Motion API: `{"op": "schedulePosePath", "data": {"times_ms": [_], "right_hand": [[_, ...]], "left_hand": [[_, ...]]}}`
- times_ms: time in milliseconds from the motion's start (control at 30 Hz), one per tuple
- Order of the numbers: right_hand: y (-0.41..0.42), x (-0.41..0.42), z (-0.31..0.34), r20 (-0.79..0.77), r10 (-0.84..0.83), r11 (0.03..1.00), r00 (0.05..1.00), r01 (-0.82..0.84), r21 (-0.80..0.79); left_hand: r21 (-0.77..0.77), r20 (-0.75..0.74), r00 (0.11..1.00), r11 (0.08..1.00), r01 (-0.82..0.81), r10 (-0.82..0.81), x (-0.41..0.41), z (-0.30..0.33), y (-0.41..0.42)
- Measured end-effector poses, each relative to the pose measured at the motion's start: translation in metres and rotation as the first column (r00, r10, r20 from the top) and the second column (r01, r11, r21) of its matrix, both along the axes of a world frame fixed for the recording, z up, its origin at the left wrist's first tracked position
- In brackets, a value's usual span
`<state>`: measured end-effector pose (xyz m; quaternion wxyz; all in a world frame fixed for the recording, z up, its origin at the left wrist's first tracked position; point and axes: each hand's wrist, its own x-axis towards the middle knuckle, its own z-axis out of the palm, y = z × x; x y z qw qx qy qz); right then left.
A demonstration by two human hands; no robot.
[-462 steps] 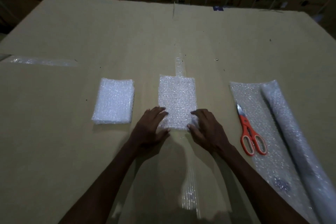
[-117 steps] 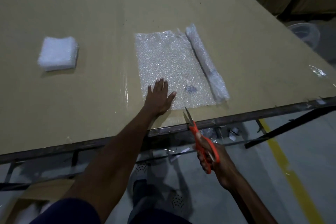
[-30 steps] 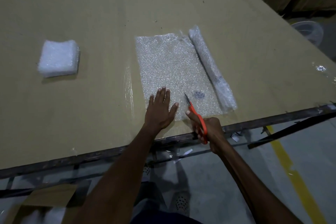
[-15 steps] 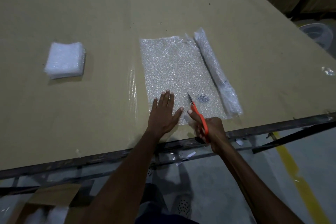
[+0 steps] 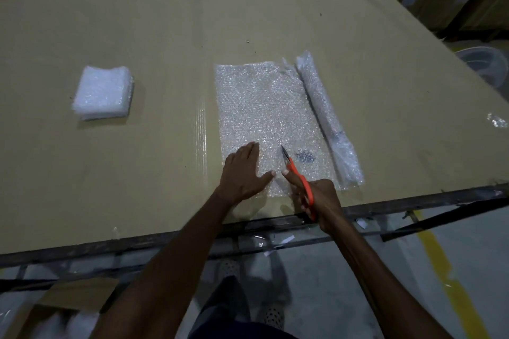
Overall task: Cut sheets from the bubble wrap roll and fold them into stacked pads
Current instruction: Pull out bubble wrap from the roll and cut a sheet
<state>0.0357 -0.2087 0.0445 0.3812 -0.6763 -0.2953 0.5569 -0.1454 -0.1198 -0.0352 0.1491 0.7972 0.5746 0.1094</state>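
At the counter's [image 5: 82, 173] near edge, the left hand [image 5: 242, 170] presses flat, fingers straight, on the unrolled sheet [image 5: 264, 107]. The right hand [image 5: 316, 198] grips the scissors [image 5: 298, 176], blades entering the sheet's near edge. Keep the sheet taut; cut straight toward the far edge, parallel to the roll [image 5: 327, 118] at right. Far left, the pads [image 5: 103, 92] lie well apart.
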Motion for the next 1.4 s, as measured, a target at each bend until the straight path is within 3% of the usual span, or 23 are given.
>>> {"op": "schedulePosePath", "data": {"times_ms": [167, 400, 1400], "right_hand": [[0.012, -0.003, -0.001, -0.083, -0.013, 0.999, 0.996, 0.01, -0.033], [0.022, -0.01, -0.005, -0.125, -0.049, 0.998, 0.991, 0.045, -0.039], [0.041, -0.018, -0.006, -0.068, -0.074, 0.997, 0.995, 0.075, 0.012]], "left_hand": [[0.154, 0.078, 0.996, 0.987, -0.044, 0.032, -0.002, 0.008, 0.036], [0.025, -0.025, 0.998, 0.997, 0.067, -0.066, -0.01, -0.016, 0.072], [0.009, -0.038, 0.997, 0.998, 0.07, -0.07, -0.014, -0.016, 0.066]]}}
